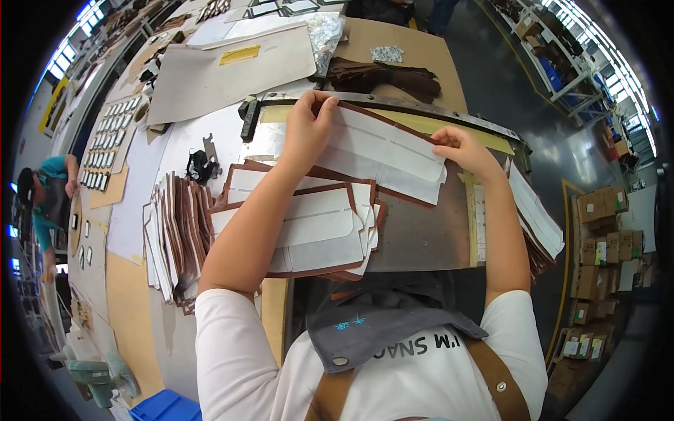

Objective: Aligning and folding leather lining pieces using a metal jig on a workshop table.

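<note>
My left hand (311,121) pinches the upper left corner of a white sheet-covered brown piece (375,158); my right hand (456,149) pinches its upper right end, fingers curled. The piece lies along a metal bar (428,112) with a yellow strip beside it, across a metal plate (421,235). Under my left forearm is a loose pile of similar white and brown pieces (309,231). A thick stack of them (175,231) stands to the left. Another bundle (533,217) lies just right of my right forearm, at the plate's edge.
Behind are a large beige board (217,84), dark brown strips (379,77) and crinkled plastic (326,38). A black tool (200,161) sits left. A person (49,196) works at the far left. A blue bin (165,407) is at lower left. An aisle, shelving (554,70) and cartons (600,245) are right.
</note>
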`<state>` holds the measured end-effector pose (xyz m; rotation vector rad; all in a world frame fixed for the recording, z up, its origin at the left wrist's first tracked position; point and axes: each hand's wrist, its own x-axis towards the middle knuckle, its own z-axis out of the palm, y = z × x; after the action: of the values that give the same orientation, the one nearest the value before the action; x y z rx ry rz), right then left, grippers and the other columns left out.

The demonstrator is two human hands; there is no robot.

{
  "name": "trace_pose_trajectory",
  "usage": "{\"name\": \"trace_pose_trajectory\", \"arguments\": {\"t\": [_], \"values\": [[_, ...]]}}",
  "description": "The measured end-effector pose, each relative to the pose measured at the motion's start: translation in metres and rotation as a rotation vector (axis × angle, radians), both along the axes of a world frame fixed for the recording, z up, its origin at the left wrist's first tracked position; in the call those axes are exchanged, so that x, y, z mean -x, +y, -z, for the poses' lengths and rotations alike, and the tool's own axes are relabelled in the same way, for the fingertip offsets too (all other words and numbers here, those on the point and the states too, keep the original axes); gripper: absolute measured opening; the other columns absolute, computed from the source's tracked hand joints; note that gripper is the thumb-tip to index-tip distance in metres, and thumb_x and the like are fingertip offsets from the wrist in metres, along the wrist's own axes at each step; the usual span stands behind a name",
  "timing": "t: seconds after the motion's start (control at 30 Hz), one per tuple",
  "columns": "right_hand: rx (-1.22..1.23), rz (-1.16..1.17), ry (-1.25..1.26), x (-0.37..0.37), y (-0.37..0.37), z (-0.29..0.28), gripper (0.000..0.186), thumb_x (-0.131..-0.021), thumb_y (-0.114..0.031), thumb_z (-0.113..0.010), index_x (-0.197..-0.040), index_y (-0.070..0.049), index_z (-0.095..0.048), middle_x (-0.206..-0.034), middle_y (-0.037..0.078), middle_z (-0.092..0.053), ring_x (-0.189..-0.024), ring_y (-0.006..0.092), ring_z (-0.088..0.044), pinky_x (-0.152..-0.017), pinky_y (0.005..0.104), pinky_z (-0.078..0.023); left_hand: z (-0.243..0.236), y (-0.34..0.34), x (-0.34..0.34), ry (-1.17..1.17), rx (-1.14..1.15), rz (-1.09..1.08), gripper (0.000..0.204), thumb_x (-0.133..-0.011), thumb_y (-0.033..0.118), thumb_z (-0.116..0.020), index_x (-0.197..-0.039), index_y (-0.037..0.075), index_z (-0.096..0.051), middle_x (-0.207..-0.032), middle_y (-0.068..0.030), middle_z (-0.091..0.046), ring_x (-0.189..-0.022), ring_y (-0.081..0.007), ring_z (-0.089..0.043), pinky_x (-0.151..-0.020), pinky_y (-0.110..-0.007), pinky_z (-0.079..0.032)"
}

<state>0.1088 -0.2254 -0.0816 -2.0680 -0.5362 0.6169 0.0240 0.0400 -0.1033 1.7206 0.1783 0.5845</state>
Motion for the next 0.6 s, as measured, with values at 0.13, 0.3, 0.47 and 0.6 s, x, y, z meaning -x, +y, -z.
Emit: {"name": "trace_pose_trajectory", "arguments": {"t": [0.13,0.3,0.47,0.6], "values": [[-0.227,0.070,0.076,0.007,-0.012,0.012,0.023,-0.076,-0.006,-0.059,-0.098,-0.002,-0.053,-0.085,-0.001,-0.054,-0.078,0.0067,-0.050,-0.070,0.0203,-0.039,0.002,-0.002,-0.002,-0.057,-0.054,-0.058,0.015,-0.081,0.013,-0.059,-0.084,-0.001,-0.055,-0.069,-0.0039,-0.056,-0.062,-0.0092,-0.048,-0.059,-0.022,-0.040],[-0.464,0.169,-0.021,0.017,-0.006,0.007,0.028,-0.077,-0.003,-0.057,-0.105,-0.003,-0.051,-0.096,0.001,-0.052,-0.088,0.0080,-0.047,-0.079,0.0222,-0.038,0.015,0.010,-0.010,-0.057,0.035,-0.051,0.016,-0.081,0.015,-0.059,-0.086,-0.001,-0.056,-0.073,-0.0015,-0.056,-0.067,-0.0073,-0.048,-0.062,-0.020,-0.039],[-0.561,0.197,-0.065,0.021,0.004,0.008,0.028,-0.078,-0.003,-0.057,-0.105,-0.003,-0.052,-0.096,0.002,-0.052,-0.089,0.0079,-0.048,-0.080,0.0212,-0.039,0.017,0.021,-0.008,0.001,0.244,-0.006,0.015,-0.083,0.016,-0.057,-0.085,0.001,-0.056,-0.074,0.0015,-0.052,-0.068,-0.0065,-0.044,-0.062,-0.019,-0.036],[-0.602,0.248,-0.133,0.027,0.008,0.003,0.023,-0.078,-0.004,-0.057,-0.101,-0.002,-0.053,-0.083,-0.001,-0.052,-0.076,0.0063,-0.048,-0.070,0.0188,-0.040,0.022,0.022,-0.012,0.032,0.288,0.015,0.012,-0.083,0.014,-0.056,-0.087,0.003,-0.054,-0.077,0.0017,-0.051,-0.071,-0.0065,-0.045,-0.066,-0.019,-0.036]]}}
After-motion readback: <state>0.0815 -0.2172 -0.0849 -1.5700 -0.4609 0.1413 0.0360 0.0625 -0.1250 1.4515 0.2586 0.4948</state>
